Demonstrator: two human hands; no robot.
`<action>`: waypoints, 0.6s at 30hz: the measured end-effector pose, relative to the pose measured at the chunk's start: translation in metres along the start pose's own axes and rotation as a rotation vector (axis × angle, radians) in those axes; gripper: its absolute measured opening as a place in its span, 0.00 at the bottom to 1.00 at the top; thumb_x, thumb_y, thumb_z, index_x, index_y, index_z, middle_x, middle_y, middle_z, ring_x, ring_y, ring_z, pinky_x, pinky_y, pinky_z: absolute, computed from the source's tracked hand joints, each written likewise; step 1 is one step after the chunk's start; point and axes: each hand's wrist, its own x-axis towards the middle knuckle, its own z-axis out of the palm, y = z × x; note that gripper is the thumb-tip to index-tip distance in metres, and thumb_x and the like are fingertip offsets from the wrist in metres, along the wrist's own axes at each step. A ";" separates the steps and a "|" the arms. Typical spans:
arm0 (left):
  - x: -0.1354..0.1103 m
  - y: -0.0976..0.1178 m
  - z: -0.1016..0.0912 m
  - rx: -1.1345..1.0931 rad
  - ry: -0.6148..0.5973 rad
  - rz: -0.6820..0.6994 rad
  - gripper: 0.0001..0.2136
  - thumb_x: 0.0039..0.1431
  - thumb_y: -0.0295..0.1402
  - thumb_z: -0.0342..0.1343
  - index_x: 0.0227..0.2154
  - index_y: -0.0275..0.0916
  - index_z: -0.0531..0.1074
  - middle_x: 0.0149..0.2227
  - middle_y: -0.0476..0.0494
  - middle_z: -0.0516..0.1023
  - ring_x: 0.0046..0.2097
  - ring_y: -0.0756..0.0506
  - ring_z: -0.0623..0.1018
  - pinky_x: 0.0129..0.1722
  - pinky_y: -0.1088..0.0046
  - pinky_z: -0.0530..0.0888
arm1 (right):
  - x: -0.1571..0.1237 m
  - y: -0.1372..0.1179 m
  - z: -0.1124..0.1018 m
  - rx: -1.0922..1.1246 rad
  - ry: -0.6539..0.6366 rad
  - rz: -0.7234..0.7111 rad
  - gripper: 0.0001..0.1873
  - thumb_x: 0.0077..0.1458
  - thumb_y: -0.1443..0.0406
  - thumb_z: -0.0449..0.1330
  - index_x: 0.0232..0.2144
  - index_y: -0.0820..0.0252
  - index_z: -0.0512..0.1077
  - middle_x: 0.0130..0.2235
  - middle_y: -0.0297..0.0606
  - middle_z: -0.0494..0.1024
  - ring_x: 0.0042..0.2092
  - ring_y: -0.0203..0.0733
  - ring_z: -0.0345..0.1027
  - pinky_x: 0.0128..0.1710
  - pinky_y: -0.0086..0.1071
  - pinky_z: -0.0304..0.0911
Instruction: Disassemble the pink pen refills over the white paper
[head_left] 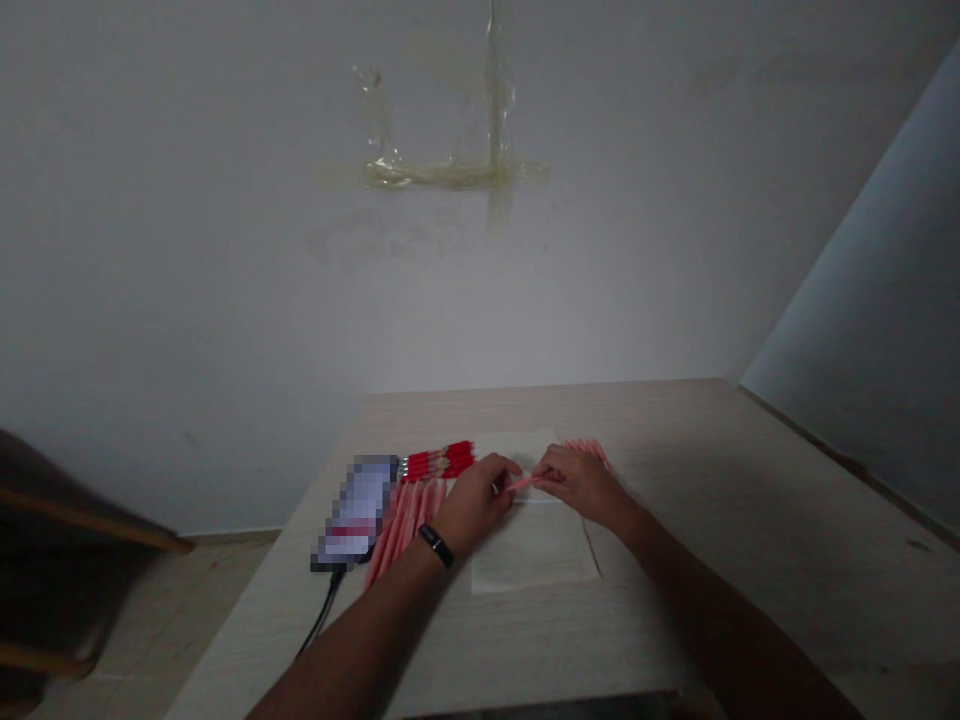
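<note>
Between my two hands a thin pink pen-like stick (523,483) lies nearly level above white paper. My left hand (476,500), with a black band on its wrist, pinches the stick's left end. The fingers of my right hand (581,485) are closed on its right end and hide part of it. Left of my left hand lies a row of long pink sticks (405,520), partly covered by my forearm. Above them are several red pen-like pieces (439,462) with silvery ends. More pink pieces (589,448) show just beyond my right hand.
The paper (536,560) lies on a pale wooden table (675,410). A phone with a blurred screen (356,515) sits at the left, a black cable (322,612) running from it. The wall behind carries strips of clear tape (435,175). Dark furniture (60,570) stands at lower left.
</note>
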 end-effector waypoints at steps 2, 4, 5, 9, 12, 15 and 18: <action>0.001 -0.001 0.000 0.014 0.004 -0.015 0.12 0.55 0.25 0.57 0.43 0.38 0.74 0.36 0.44 0.76 0.36 0.46 0.74 0.36 0.72 0.69 | 0.000 0.000 -0.003 -0.045 0.011 0.014 0.06 0.58 0.60 0.66 0.33 0.56 0.77 0.35 0.36 0.77 0.37 0.39 0.69 0.39 0.32 0.57; 0.001 -0.004 0.001 0.032 0.024 -0.032 0.12 0.55 0.25 0.57 0.42 0.38 0.74 0.36 0.44 0.76 0.36 0.46 0.74 0.35 0.72 0.69 | 0.000 0.001 -0.005 -0.103 0.022 0.044 0.07 0.57 0.59 0.67 0.32 0.55 0.77 0.34 0.35 0.78 0.36 0.39 0.68 0.40 0.34 0.56; 0.001 -0.006 0.001 0.042 0.037 -0.038 0.11 0.55 0.26 0.57 0.42 0.38 0.74 0.36 0.44 0.76 0.36 0.46 0.74 0.36 0.72 0.69 | 0.000 0.002 -0.005 -0.127 0.029 0.059 0.07 0.56 0.58 0.67 0.31 0.55 0.77 0.34 0.34 0.78 0.36 0.39 0.68 0.41 0.34 0.55; 0.001 -0.011 0.002 0.069 0.060 -0.066 0.11 0.57 0.28 0.56 0.44 0.39 0.73 0.35 0.45 0.76 0.35 0.46 0.75 0.36 0.71 0.69 | 0.000 0.006 0.002 -0.137 0.019 0.042 0.07 0.54 0.60 0.69 0.30 0.56 0.77 0.35 0.35 0.77 0.39 0.41 0.68 0.43 0.35 0.56; 0.000 -0.012 0.002 0.077 0.054 -0.091 0.11 0.58 0.30 0.56 0.44 0.39 0.73 0.34 0.45 0.77 0.35 0.46 0.75 0.36 0.71 0.69 | 0.000 0.010 0.010 -0.094 -0.026 -0.001 0.07 0.53 0.63 0.70 0.31 0.57 0.76 0.36 0.36 0.76 0.43 0.42 0.69 0.44 0.35 0.58; 0.001 -0.012 0.002 0.086 0.040 -0.111 0.11 0.58 0.30 0.57 0.44 0.39 0.74 0.35 0.44 0.78 0.35 0.46 0.76 0.36 0.71 0.69 | 0.001 0.013 0.017 -0.075 -0.053 -0.009 0.07 0.53 0.64 0.70 0.31 0.58 0.76 0.36 0.36 0.75 0.43 0.42 0.68 0.44 0.34 0.59; 0.001 -0.011 0.002 0.097 0.025 -0.127 0.12 0.57 0.30 0.57 0.44 0.39 0.74 0.35 0.44 0.78 0.35 0.46 0.76 0.36 0.71 0.69 | 0.001 0.013 0.020 -0.071 -0.053 0.004 0.07 0.53 0.64 0.70 0.32 0.58 0.76 0.36 0.36 0.75 0.43 0.42 0.68 0.44 0.35 0.60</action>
